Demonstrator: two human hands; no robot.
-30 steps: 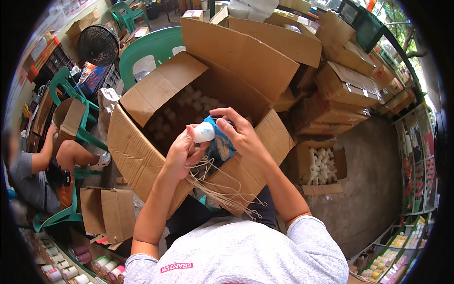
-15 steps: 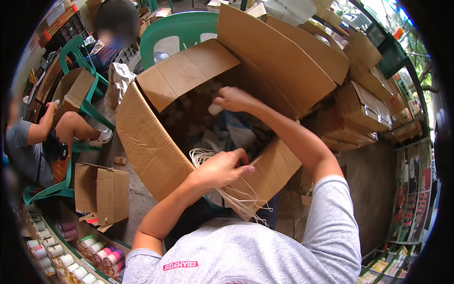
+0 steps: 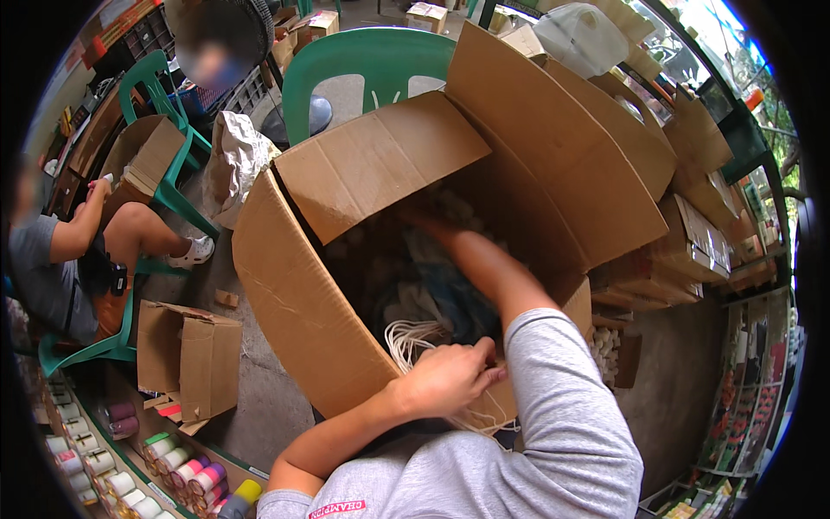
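Observation:
A large cardboard box (image 3: 303, 294) stands upright before me with its flaps up. My right hand (image 3: 422, 216) reaches deep inside; its fingers are lost in shade beside small whitish pieces (image 3: 451, 204). A crumpled blue and grey sheet or sack (image 3: 450, 294) lies under my right forearm. At the near rim, my left hand (image 3: 451, 376) is closed, thumb against curled fingers; what it holds is hidden. A bundle of thin white cords (image 3: 413, 339) hangs over that rim, passes beneath the left hand and comes out below it.
A green plastic chair (image 3: 380, 60) stands behind the box. At left a seated person (image 3: 65, 259) handles something small and white near another carton (image 3: 143, 160). An open small carton (image 3: 190, 359) and rows of thread spools (image 3: 194, 471) lie lower left. Stacked cartons (image 3: 683, 251) fill the right.
My right hand, which held a small white piece above the contents, has gone deeper into the box. The left hand's fingers have curled in. The view has shifted slightly.

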